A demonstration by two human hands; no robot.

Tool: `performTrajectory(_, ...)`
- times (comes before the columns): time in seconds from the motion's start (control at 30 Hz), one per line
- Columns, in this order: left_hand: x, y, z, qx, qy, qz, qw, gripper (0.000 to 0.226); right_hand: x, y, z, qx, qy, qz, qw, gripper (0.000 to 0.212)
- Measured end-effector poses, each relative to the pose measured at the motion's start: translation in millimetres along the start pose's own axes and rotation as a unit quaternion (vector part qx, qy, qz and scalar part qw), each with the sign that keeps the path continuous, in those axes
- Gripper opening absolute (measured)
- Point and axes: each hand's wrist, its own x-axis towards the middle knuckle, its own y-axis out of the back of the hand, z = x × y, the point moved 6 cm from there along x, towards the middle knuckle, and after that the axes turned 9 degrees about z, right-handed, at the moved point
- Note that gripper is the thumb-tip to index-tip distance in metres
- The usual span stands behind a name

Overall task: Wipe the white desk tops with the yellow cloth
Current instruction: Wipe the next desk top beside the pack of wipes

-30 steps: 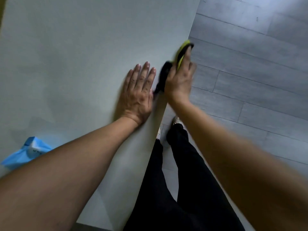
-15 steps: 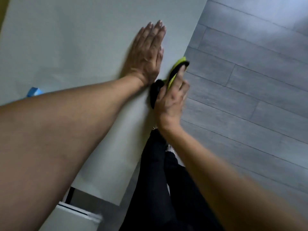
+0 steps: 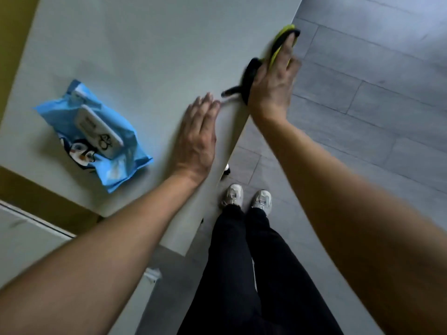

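Observation:
The white desk top (image 3: 145, 56) fills the upper left of the head view. My right hand (image 3: 273, 85) grips the yellow cloth (image 3: 283, 37), which has a black side, and holds it against the desk's right edge. The cloth is folded over that edge, with a black tail hanging towards my left hand. My left hand (image 3: 197, 139) rests flat on the desk near the same edge, fingers straight and together, a little nearer to me than the cloth.
A blue pack of wet wipes (image 3: 94, 134) lies on the desk at the left. Grey plank floor (image 3: 375, 105) runs along the right. My legs and white shoes (image 3: 246, 199) stand beside the desk edge. Another white surface (image 3: 26, 247) sits at lower left.
My left hand has drawn back towards me along the desk. My right hand has slid the cloth farther away along the desk edge. The wipes pack has come fully into view.

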Motion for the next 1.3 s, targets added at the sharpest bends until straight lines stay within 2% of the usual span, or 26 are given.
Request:
performTrajectory(0.1, -33.5, 10.4, 4.0, -0.015, 0.0, -0.036, 0.999, 0.056, 14.5, 4.3, -3.9, -0.006, -0.001, -0.012, 1.0, 0.068)
performTrajectory(0.23, -31.2, 6.1, 1.0, -0.018, 0.008, -0.015, 1.0, 0.055, -18.8, 6.7, 0.7, 0.022, -0.001, -0.023, 1.0, 0.069)
performTrajectory(0.4, -33.7, 2.4, -9.2, -0.033, -0.005, 0.023, 0.999, 0.048, -156.1, 17.2, 19.1, 0.079, 0.003, -0.021, 0.997, 0.073)
performTrajectory(0.6, -34.5, 2.4, -17.5, -0.044, -0.058, -0.017, 0.997, 0.057, -301.5, 33.1, 37.8, 0.069, 0.009, -0.057, 0.996, 0.073)
performTrajectory(0.73, -72.3, 21.7, -22.7, -0.016, -0.106, -0.022, 0.994, 0.054, -289.2, 33.3, 35.7, 0.077, 0.004, -0.039, 0.996, 0.07)
performTrajectory(0.9, -129.6, 55.5, -41.6, -0.016, -0.09, -0.033, 0.995, 0.055, -192.3, 21.3, 21.7, 0.055, -0.043, -0.02, 0.997, 0.066)
performTrajectory(1.0, -146.2, 64.9, -49.6, -0.007, -0.07, -0.036, 0.997, 0.059, -180.6, 18.3, 20.5, 0.034, -0.048, -0.027, 0.998, 0.065)
performTrajectory(1.17, -146.9, 66.5, -49.7, -0.017, -0.038, 0.012, 0.999, 0.05, -281.0, 21.4, 31.1, 0.034, -0.012, -0.009, 0.999, 0.063)
performTrajectory(1.3, -148.5, 65.3, -51.2, -0.011, -0.043, 0.01, 0.999, 0.053, -377.5, 34.5, 37.2, 0.037, -0.043, -0.044, 0.997, 0.067)
